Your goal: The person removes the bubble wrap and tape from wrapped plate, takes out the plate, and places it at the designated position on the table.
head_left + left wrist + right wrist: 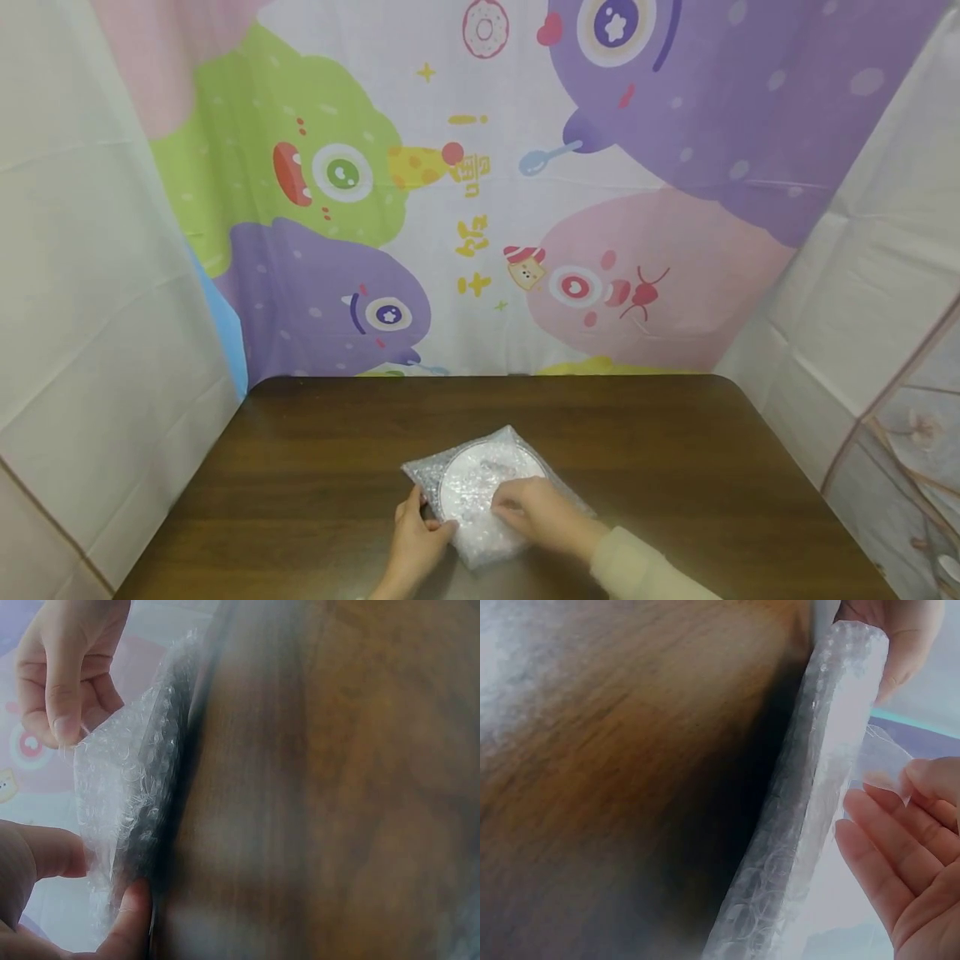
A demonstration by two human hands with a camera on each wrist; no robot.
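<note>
A flat bubble-wrap packet [430,472] lies near the front of the table, turned cornerwise, with a pale round disc [459,487] showing through it. My left hand [417,537] holds the packet's near left edge between thumb and fingers; the left wrist view shows thumb and finger on either side of the wrap [124,780]. Over the disc, my right hand [546,512] pinches a thin clear piece of film [883,761] between thumb and forefinger. That film stands up from the packet's upper face. Whether it is tape or part of the bag, I cannot tell.
The dark wooden table [330,442] extends around the packet. Behind it hangs a cloth [480,333] printed with cartoon monsters, and pale cloth walls [97,292] close in both sides.
</note>
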